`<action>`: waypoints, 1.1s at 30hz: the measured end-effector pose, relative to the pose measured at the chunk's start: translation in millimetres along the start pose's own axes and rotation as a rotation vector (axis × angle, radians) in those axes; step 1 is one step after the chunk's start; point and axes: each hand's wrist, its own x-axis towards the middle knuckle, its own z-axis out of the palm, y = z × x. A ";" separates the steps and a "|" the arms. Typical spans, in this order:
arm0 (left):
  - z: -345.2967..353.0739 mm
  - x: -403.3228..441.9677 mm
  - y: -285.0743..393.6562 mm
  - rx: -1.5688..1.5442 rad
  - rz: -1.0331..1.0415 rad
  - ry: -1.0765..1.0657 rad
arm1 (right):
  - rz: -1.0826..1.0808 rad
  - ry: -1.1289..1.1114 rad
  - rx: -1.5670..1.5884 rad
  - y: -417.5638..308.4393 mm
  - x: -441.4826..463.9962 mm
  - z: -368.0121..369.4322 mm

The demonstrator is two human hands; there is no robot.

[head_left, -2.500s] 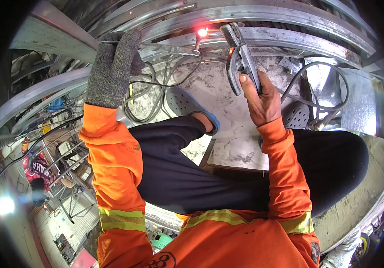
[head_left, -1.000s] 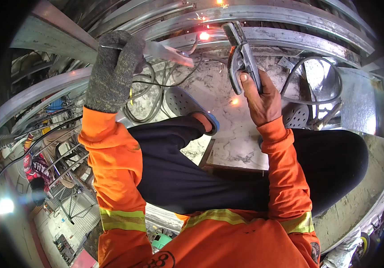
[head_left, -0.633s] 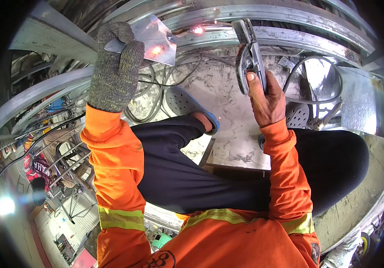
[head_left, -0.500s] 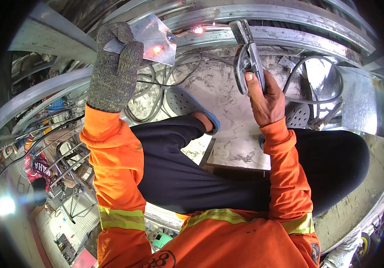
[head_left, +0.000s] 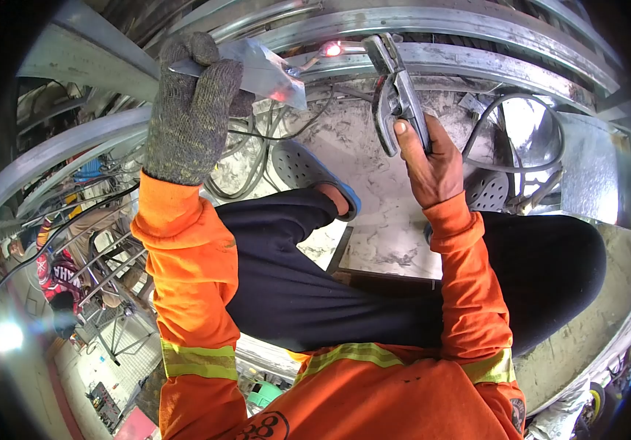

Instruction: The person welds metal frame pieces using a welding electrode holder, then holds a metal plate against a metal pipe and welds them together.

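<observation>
My left hand (head_left: 192,110), in a thick grey knit glove, is closed on a thin, shiny piece of sheet metal (head_left: 260,67). A reddish glow shows near the sheet's lower right part. My bare right hand (head_left: 433,163) grips a metal welding electrode holder (head_left: 396,92), thumb along its lever. From the holder's jaw a thin welding rod (head_left: 314,60) points left, glowing pink-red partway along. The rod's far end is close to the sheet's right corner; whether they touch I cannot tell.
Long galvanized metal channels (head_left: 469,66) run across the far side. Cables (head_left: 260,158) lie coiled on the stained floor by my clog (head_left: 308,172). At right stand a cable loop (head_left: 517,167) and a metal sheet (head_left: 596,172). Another person (head_left: 59,275) is at lower left.
The sheet metal has tilted and turned in my left hand, its corner shifting right and down. My right hand has moved slightly left with the electrode holder. The bright spot on the sheet has dimmed.
</observation>
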 end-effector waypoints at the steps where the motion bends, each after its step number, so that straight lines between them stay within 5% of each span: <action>1: -0.3 -0.9 1.9 0.036 -0.002 -0.030 | 0.004 -0.010 -0.012 -3.2 0.7 -0.7; 2: 1.3 -2.5 5.0 0.036 -0.005 -0.029 | 0.009 -0.019 -0.023 -5.2 0.8 -0.7; 4: 9.2 2.0 27.7 -0.491 -0.421 0.123 | -0.009 -0.009 -0.024 -6.3 0.3 1.0; 5: 8.2 1.6 21.1 -0.492 -0.422 0.124 | -0.029 0.004 -0.024 -6.6 0.3 1.6; 7: 6.3 2.8 7.0 0.209 -0.061 0.030 | -0.018 -0.011 -0.050 -2.4 0.3 0.6; 17: 9.5 -1.1 10.9 0.158 -0.004 0.017 | 0.029 -0.010 0.001 0.6 0.0 1.0; 19: 15.0 -0.1 26.8 -0.411 -0.284 0.129 | 0.017 -0.017 -0.021 2.0 0.1 0.1; 33: 14.3 2.0 24.6 -0.343 -0.228 0.103 | 0.012 -0.014 -0.017 -0.4 0.1 1.3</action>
